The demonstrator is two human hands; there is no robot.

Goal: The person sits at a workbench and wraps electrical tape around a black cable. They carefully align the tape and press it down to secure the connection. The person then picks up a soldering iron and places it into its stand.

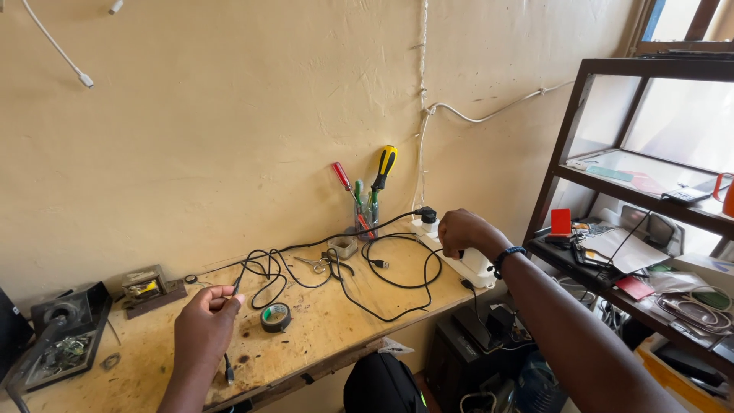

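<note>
Black cable (397,284) is lying in loose loops across the pale wooden desk (321,336), running between the person's two hands. The left hand (205,325) is resting low over the desk, its grip pinched narrow around one thin end of that cable near the fingertips. Just beside it a small roll of dark tape (275,317) is lying flat on the wood. The right hand (463,232) is reaching to the white power strip (466,260) at the desk's far edge by the wall, its grip curled closed on a dark plug there, though the fingers are hiding most of it. A clear jar holding red, green and yellow-handled screwdrivers (367,206) is standing against the wall behind the cable loops. A dark metal shelf unit (612,183) with papers and gadgets is standing to the right.
</note>
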